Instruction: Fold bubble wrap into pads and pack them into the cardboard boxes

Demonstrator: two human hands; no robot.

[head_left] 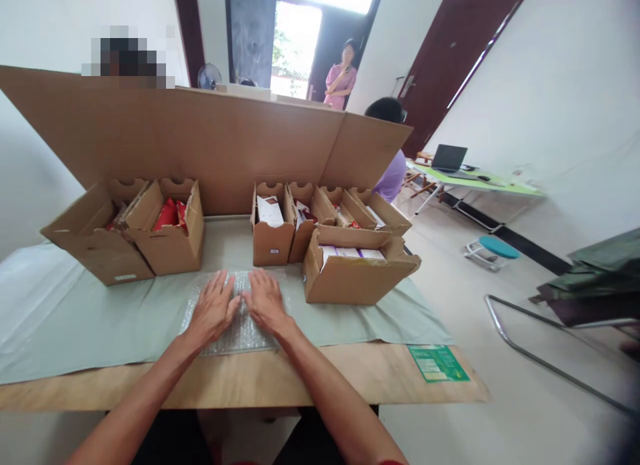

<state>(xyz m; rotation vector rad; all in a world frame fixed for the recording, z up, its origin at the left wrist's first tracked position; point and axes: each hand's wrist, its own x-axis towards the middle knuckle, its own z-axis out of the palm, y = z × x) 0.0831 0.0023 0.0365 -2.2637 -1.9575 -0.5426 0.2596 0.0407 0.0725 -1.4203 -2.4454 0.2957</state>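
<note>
Both my hands lie flat, palms down, on a sheet of bubble wrap (240,328) spread on the pale green cloth (100,318) over the table. My left hand (214,309) rests on the sheet's left half with fingers stretched out. My right hand (266,301) lies beside it on the right half, fingers also extended. The thumbs nearly meet in the middle. Neither hand holds anything.
Open cardboard boxes stand behind the sheet: two at left (125,235) with red packs, several at right (353,265) with white packs. A tall cardboard screen (200,138) backs the table. A green label (439,363) sits at the table's right corner. Two people are beyond; chair frame (525,345) at right.
</note>
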